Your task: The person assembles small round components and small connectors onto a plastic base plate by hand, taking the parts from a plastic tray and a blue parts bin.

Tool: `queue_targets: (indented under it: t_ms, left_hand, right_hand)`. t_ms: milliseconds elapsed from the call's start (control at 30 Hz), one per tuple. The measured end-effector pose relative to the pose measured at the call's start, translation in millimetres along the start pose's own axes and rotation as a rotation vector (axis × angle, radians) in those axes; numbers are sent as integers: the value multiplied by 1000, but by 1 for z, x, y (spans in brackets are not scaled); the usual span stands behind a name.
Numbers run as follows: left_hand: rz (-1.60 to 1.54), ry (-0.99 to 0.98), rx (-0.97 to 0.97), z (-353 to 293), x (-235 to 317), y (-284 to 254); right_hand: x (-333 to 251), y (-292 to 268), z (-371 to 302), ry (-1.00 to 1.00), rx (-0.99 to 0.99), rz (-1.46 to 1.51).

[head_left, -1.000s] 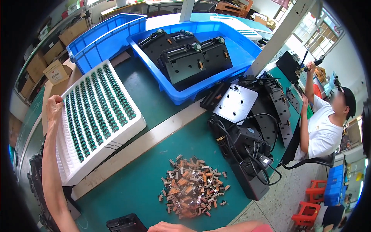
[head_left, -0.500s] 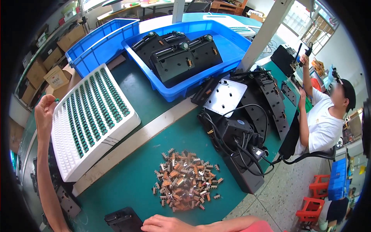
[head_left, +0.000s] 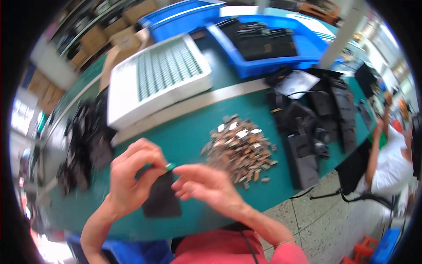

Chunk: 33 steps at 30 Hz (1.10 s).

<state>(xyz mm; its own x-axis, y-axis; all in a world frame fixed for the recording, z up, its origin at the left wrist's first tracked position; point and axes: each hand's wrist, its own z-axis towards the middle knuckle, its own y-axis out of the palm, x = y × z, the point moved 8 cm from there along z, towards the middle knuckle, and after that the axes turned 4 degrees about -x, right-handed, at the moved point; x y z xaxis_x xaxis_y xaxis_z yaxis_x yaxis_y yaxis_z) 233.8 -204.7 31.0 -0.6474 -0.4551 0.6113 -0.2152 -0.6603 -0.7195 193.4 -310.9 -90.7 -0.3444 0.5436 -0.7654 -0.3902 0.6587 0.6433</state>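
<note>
Over the near part of the table, my left hand (head_left: 134,176) pinches a small green round part (head_left: 170,166) between thumb and fingertips. My right hand (head_left: 206,187) comes in from the other side, its index fingertip at or very near the green part. Its fingers are slightly apart, with nothing visible gripped in them. Beneath the hands a flat black housing (head_left: 162,200) lies on the green table, partly covered by the left hand. Beyond stands a white foam tray (head_left: 162,97) holding rows of similar green parts (head_left: 169,66). Motion blur hides fine detail.
A heap of small metal-and-brown components (head_left: 241,152) lies right of my hands. Black housings (head_left: 94,141) crowd the left; black units with cables (head_left: 303,141) stand right. Blue bins (head_left: 246,68) sit at the back. A co-worker (head_left: 391,154) sits at far right.
My left hand has come from the foam tray's left side to above the black housing, carrying the green part. My right hand has lifted off the housing toward it. The view has shifted.
</note>
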Motion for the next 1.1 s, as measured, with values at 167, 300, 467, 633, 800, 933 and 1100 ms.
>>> queue_targets:
  t_ms: [167, 300, 467, 633, 800, 933, 1100]
  left_hand:
    - [-57, -144, 85, -38, -4, 5]
    - [-74, -192, 158, -59, -11, 15]
    - [-32, -145, 199, -70, -13, 26]
    - [101, -44, 185, -71, -4, 29]
    - [-116, -186, 209, -76, -20, 33]
    - [-790, -717, 232, -93, -54, 49]
    - [-995, -760, 155, -98, -56, 62]
  right_hand:
    - [9, 15, 0, 104, -72, -89]
    - [17, 17, 2, 163, -118, -109]
    - [27, 8, 0, 229, -47, -47]
    - [31, 3, 0, 243, -36, -9]
    - [31, 2, 1, 245, -5, -63]
    - [20, 5, 1, 126, 63, -170]
    - [18, 7, 2, 90, 54, -272]
